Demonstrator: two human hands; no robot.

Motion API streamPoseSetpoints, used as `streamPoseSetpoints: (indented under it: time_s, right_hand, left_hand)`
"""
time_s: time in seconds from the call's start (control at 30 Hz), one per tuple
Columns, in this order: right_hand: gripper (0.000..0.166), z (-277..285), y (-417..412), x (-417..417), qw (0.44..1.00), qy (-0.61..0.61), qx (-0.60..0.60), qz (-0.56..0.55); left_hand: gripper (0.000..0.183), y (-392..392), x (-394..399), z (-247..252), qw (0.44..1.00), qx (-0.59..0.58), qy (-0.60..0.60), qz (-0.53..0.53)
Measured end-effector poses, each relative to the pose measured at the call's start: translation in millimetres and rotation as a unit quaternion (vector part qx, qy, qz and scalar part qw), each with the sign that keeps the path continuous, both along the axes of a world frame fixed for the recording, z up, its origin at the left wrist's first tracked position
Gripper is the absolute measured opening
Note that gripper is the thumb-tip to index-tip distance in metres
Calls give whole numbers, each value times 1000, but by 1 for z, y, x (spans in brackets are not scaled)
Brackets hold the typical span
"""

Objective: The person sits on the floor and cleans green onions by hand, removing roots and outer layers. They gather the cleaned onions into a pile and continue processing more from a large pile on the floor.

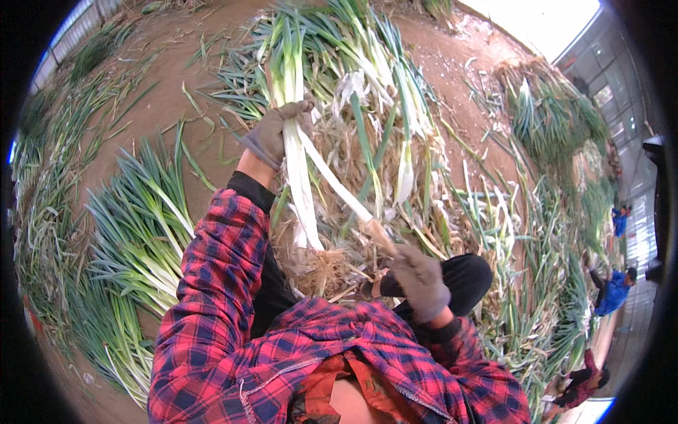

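My left hand (280, 130), in a grey-brown work glove, grips several long green onions (302, 185) around their stalks; the green leaves point up and away, the white shanks and roots hang towards me. One onion's shank slants to the right, and my gloved right hand (421, 278), somewhat blurred, closes on the roots (380, 238) at its end. Beyond my left hand lies a pile of green onions (339, 47). Below it are dry, pale peeled leaves and skins (344, 143). Bundled root ends (318, 270) are near my knees.
A heap of green onions (143, 228) lies on the dirt floor (153, 111) by my left arm. Loose leaves (47, 228) cover the far left, and more piles (556, 111) stand at the right. Along the right edge, a person in blue (612, 291) and another in dark red (580, 381) crouch.
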State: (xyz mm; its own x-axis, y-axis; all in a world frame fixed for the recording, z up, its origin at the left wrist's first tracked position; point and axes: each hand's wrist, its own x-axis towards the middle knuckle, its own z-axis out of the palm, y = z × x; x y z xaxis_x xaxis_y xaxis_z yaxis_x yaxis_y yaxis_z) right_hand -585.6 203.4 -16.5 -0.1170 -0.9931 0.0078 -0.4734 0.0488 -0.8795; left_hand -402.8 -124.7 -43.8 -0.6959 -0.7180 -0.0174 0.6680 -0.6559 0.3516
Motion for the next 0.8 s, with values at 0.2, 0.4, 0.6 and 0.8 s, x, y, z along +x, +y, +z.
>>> streamPoseSetpoints:
  time_s: [0.2,0.4,0.6,0.8]
  right_hand:
    - [24,51,40,-55,939,20,-210,-270]
    - [40,16,-42,-91,864,433,-205,-156]
    - [70,-84,-84,45,995,22,-75,-58]
    - [43,-115,-83,63,991,-97,34,-90]
  left_hand:
    - [23,-37,8,-37,996,-34,-76,20]
    - [28,36,-24,-14,994,-84,-68,5]
    - [19,73,-73,-58,912,-72,-372,158]
    - [43,98,-73,-48,942,-58,-323,67]
